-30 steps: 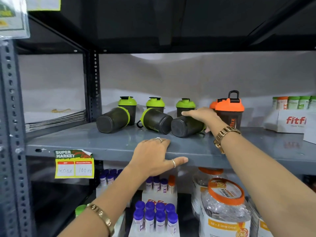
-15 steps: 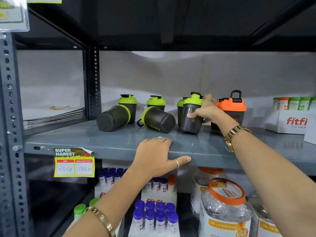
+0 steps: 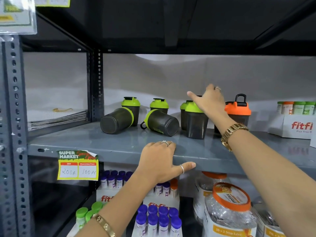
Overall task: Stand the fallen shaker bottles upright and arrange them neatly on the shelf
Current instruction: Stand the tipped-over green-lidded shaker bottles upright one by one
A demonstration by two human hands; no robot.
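Note:
On the grey metal shelf (image 3: 106, 144) two dark shaker bottles with green lids lie on their sides: one at the left (image 3: 116, 120), one in the middle (image 3: 161, 122). A third green-lidded shaker (image 3: 196, 123) stands upright in front of another upright one (image 3: 183, 115). Two more upright green-lidded shakers (image 3: 130, 104) (image 3: 159, 104) stand behind the fallen ones. My right hand (image 3: 209, 99) hovers over the standing shaker's lid, fingers spread, holding nothing. My left hand (image 3: 162, 161) grips the shelf's front edge.
An orange-lidded shaker (image 3: 237, 110) stands right of my right hand. White "fitfi" boxes (image 3: 294, 127) sit at the far right. A price tag (image 3: 77, 165) hangs on the shelf edge. Stacked papers (image 3: 56, 118) lie on the left. Tubes and jars fill the lower shelf.
My right hand lifted the rightmost fallen shaker from lying to upright, set it on the shelf and let go. It now hovers open above the lid. The left hand stayed on the edge.

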